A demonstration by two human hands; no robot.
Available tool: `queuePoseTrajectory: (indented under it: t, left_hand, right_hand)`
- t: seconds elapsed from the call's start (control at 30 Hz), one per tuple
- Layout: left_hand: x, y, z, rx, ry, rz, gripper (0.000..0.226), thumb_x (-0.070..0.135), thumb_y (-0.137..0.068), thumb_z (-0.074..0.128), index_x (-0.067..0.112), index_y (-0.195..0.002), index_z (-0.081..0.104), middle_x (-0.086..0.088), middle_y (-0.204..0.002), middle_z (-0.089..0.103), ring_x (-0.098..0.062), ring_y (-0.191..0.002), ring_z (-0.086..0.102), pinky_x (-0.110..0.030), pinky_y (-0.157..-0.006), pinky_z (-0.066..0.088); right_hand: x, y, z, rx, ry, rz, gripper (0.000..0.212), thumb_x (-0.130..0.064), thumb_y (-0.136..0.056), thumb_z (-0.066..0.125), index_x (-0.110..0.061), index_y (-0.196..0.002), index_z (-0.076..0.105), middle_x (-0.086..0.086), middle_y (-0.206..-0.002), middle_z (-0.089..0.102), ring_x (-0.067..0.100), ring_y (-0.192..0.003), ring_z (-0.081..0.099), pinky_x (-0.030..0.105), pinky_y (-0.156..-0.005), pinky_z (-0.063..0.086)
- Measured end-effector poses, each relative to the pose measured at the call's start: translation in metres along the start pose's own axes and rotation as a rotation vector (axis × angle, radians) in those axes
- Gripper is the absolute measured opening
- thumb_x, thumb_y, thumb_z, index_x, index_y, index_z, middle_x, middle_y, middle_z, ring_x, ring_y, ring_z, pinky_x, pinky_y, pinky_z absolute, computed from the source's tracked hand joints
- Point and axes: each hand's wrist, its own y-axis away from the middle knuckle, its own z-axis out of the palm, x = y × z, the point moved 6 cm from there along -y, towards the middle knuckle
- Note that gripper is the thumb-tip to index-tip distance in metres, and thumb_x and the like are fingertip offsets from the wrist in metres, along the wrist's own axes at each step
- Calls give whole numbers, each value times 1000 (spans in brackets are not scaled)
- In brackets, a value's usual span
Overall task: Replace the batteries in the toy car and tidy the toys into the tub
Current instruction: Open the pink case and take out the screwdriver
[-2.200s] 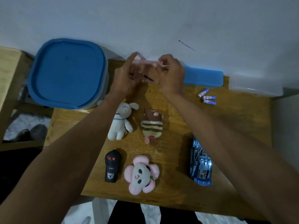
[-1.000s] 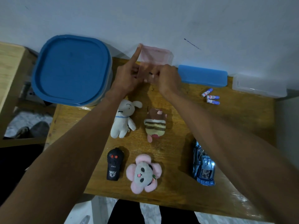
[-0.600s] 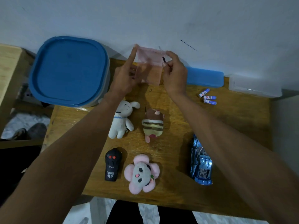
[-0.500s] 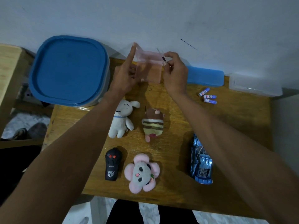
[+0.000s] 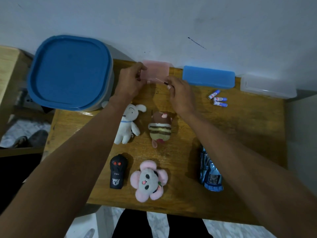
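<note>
At the back edge of the table [image 5: 240, 127], a thin screwdriver [image 5: 162, 81] is being pinched by the right hand [image 5: 180, 95] while a pink case [image 5: 157, 71] is being gripped by the left hand [image 5: 130, 81], so the tool is likely being risked slipping free, well apart from the toy car [image 5: 210, 172].

Both arms reach toward twelve o'clock; the left hand [image 5: 129, 81] curls its fingers in a grip, the right hand [image 5: 181, 95] pinches, knuckles up.

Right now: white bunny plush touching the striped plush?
Apart. The head view shows bare wood between the white bunny plush and the striped plush.
</note>
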Motion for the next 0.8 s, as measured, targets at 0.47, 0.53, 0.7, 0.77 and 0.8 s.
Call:
queuePoseTrajectory:
  t: [0.47,0.53,0.7,0.77,0.8]
  left_hand:
    - [47,12,-14,-31,-158,13,49,28,-89,73,18,-133,56,-9,-126,66,-26,-115,62,-36,-95,53]
    - [63,20,-14,-56,-169,57,47,34,-86,72,20,-129,59,-7,-122,67,-27,-109,64,-42,-92,56]
    - [114,50,-4,-91,-117,165,49,29,-87,75,16,-132,60,-10,-128,64,-27,-116,58,-35,-91,46]
    - [133,67,5,-132,-122,228,49,28,-87,75,15,-133,60,-12,-129,64,-30,-119,57,-32,-92,42]
    - [141,75,11,-153,-120,250,51,28,-88,75,15,-134,59,-13,-131,63,-31,-122,56,-33,-96,42]
  right_hand:
    - [-14,8,-47,63,-63,108,24,-13,-98,55,-21,-116,70,2,-109,69,20,-103,59,35,-84,51]
    - [-13,15,-62,107,-81,152,21,-14,-98,57,-19,-112,71,3,-106,70,22,-102,61,39,-86,53]
    - [-12,50,-108,221,-131,241,18,-9,-97,57,-10,-109,71,8,-107,73,25,-100,66,42,-87,55]
    - [-10,72,-126,273,-151,272,17,-9,-99,57,-7,-109,70,9,-108,73,24,-100,66,36,-85,54]
    - [-7,83,-133,295,-159,291,16,-10,-99,56,-8,-109,69,9,-107,72,23,-98,66,35,-83,53]
